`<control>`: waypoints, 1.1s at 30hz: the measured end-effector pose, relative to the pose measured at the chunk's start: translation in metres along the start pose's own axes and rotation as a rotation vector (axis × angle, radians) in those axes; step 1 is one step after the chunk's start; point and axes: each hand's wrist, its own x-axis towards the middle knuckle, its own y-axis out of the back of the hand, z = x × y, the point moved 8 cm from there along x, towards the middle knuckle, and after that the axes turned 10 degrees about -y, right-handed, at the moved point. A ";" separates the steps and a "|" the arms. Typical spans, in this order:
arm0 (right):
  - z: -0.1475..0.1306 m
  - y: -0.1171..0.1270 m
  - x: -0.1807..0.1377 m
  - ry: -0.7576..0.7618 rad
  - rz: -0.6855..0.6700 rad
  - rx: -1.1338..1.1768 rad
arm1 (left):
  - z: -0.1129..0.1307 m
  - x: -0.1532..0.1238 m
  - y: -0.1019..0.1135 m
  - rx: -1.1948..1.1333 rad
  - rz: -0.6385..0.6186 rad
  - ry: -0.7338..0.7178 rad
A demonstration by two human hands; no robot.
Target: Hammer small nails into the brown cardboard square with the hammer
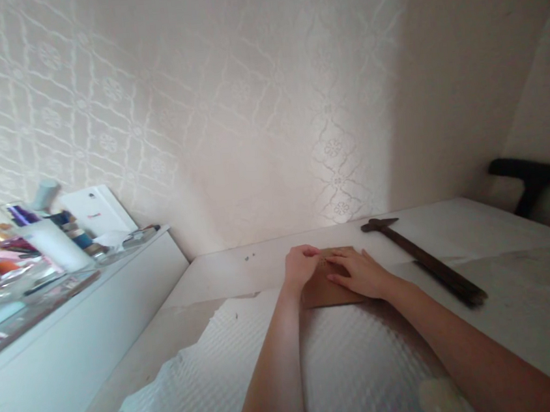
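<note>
A small brown board [323, 287] lies on the white table [242, 271] near the wall. My left hand [299, 265] rests on its left far corner with the fingers curled, pinched over something too small to make out. My right hand [358, 271] lies flat on the board with the fingers stretched out, holding it down. A hammer [423, 261] with a dark wooden handle lies on the table just to the right of my right hand, head toward the wall.
A white padded sheet [252, 365] covers the near part of the table. Left of the table stands a white shelf [92, 297] crowded with bottles and jars [52, 239]. A dark chair armrest [532, 175] shows at the right. A patterned wall is behind.
</note>
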 end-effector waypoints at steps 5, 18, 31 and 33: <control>0.000 0.000 0.000 0.010 0.003 0.017 | -0.005 -0.001 -0.003 0.073 -0.043 0.007; 0.003 -0.003 0.001 0.008 0.021 0.004 | -0.013 0.000 -0.007 0.087 -0.103 0.024; 0.003 -0.003 0.002 0.033 0.028 0.020 | -0.014 -0.001 -0.009 0.029 -0.126 -0.006; 0.003 -0.002 0.003 0.031 0.030 0.017 | -0.014 -0.001 -0.010 0.012 -0.135 -0.005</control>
